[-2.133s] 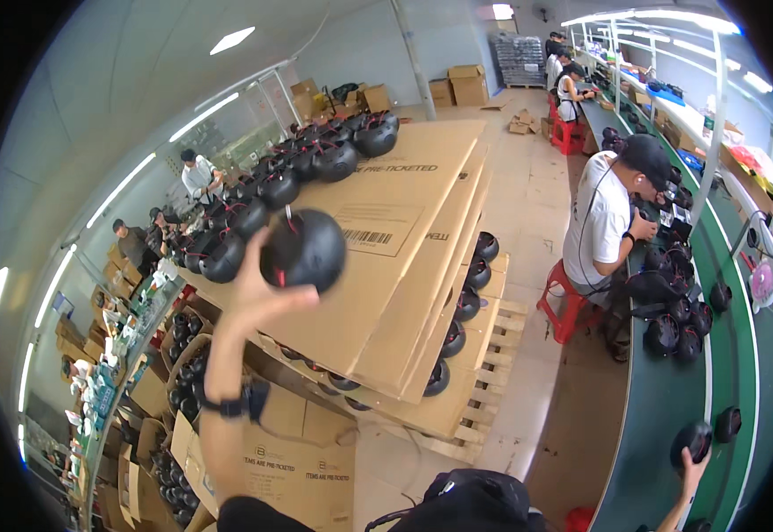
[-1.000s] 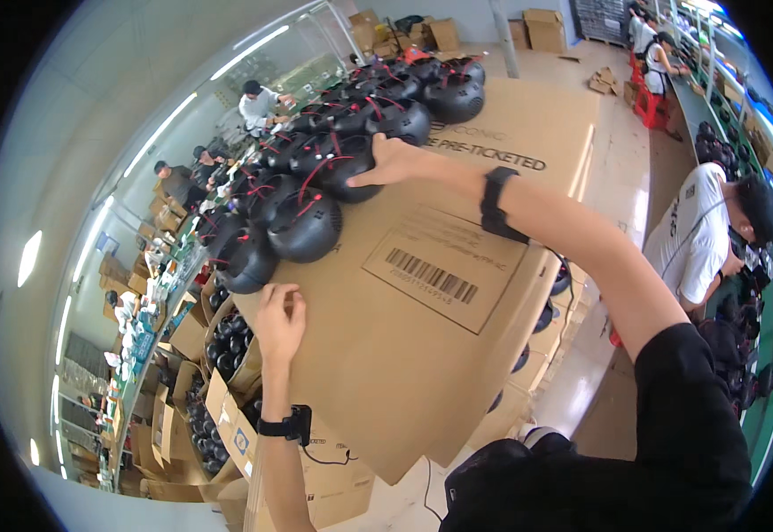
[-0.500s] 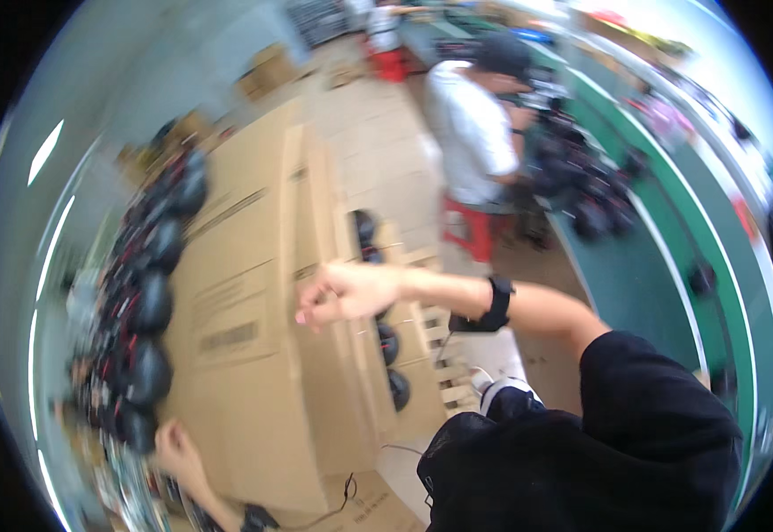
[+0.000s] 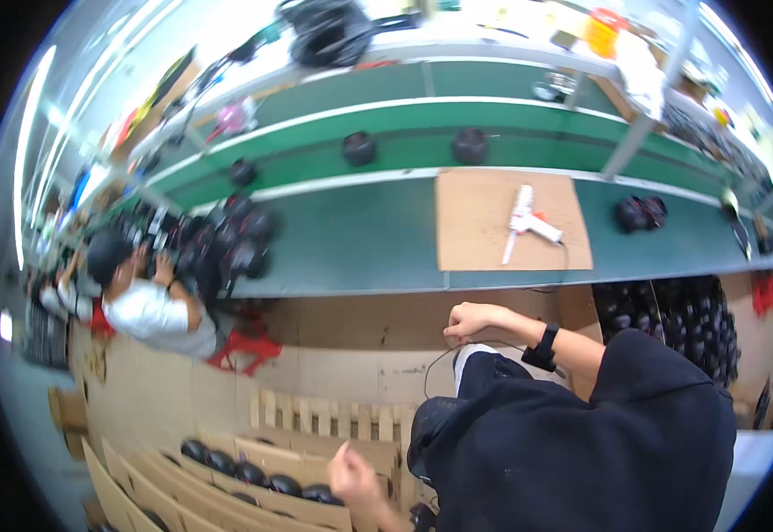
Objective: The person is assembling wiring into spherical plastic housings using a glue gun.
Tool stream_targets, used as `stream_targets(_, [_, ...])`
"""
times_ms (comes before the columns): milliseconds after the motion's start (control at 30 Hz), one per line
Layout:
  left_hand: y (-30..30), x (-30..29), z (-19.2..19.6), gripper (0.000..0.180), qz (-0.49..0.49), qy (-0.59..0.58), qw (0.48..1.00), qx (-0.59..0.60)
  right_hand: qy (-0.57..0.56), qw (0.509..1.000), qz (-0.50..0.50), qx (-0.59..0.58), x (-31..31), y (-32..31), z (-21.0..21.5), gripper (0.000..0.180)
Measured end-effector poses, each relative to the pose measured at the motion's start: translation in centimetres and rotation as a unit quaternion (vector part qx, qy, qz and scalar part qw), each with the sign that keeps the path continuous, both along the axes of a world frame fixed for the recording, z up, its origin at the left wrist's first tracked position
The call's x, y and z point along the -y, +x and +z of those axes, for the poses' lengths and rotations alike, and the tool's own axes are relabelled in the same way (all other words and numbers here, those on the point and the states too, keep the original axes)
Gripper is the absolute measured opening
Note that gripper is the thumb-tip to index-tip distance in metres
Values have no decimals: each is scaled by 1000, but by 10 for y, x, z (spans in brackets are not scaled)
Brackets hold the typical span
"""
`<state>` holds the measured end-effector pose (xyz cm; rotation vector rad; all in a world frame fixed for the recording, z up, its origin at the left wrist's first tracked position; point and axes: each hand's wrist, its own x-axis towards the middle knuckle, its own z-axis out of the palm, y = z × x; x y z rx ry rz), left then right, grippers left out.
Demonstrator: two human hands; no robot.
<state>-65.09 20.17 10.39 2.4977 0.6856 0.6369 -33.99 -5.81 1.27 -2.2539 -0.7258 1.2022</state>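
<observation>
My right hand [image 4: 475, 321] hangs in front of the bench edge, over my leg, with its fingers curled in and nothing visible in them. A thin black cable [image 4: 434, 365] runs behind it; I cannot tell whether they touch. My left hand [image 4: 355, 479] is low, beside the open cardboard box [image 4: 262, 452] that holds black round helmet-like items [image 4: 249, 473]. Motion smears its fingers, and nothing shows in it. On the bench, a white glue gun [image 4: 533, 220] lies on a flat cardboard sheet [image 4: 471, 244], apart from both hands.
The green bench [image 4: 342, 239] spans the view, with a conveyor [image 4: 413, 133] behind it carrying dark round items. A seated co-worker [image 4: 160, 310] works at the left by a dark pile [image 4: 236, 239]. A wooden pallet [image 4: 316, 415] lies on the floor. Dark items [image 4: 670, 324] fill a box below right.
My view has turned right, from the large cardboard box to the bench. My right hand has moved off the box and down by my leg; the left is now beside boxes behind the pallet.
</observation>
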Motion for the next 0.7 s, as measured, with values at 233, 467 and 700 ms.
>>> stream_targets(233, [77, -24, -303, 33, -374, -162, 781, -474, 113, 949, -233, 178, 123, 59, 20, 22])
stream_targets(467, [204, 84, -293, 32, -239, -370, 825, -355, 147, 570, -329, 738, 275, 276, 199, 20])
stream_targets(700, [290, 161, -230, 29, -273, -351, 850, -283, -65, 560, -366, 740, 327, 421, 228, 48])
